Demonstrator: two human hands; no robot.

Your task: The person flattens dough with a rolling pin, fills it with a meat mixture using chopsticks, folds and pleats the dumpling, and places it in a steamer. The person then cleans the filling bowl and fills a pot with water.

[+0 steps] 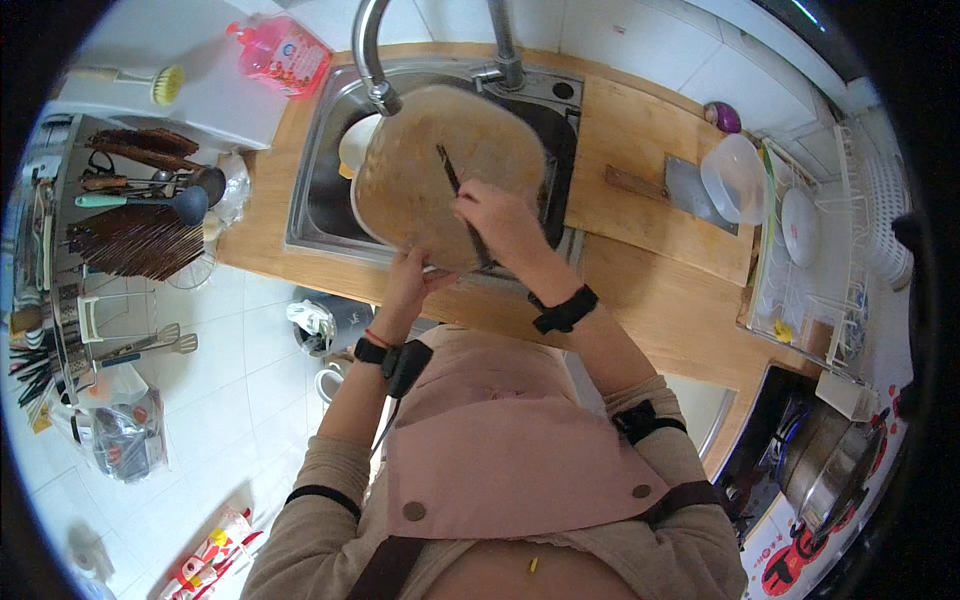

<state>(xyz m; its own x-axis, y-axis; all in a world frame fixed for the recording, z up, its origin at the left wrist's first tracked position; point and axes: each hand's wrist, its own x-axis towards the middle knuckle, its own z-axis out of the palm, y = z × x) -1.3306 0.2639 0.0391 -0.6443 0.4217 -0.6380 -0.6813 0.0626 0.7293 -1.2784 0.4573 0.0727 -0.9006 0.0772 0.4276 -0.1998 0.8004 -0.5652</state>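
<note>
My left hand (411, 281) grips the lower edge of a rounded, brown-stained board (405, 176), probably a cutting board, tilted over the steel sink (319, 217). In my right hand (499, 217) is a slim dark tool (448, 166), held across the board's face. Its upper end lies over the middle of the board, and its exact kind cannot be told. A white dish (357, 144) shows partly in the sink behind the board's left edge. The board hides much of the basin.
The faucet (382, 97) hangs close above the board. To the right, a cleaver (694, 191) and a plastic container (731, 176) rest on a wooden cutting board (626, 135), beside a dish rack (814, 199). A pink pump bottle (285, 56) stands left; utensils hang from a rack (67, 315).
</note>
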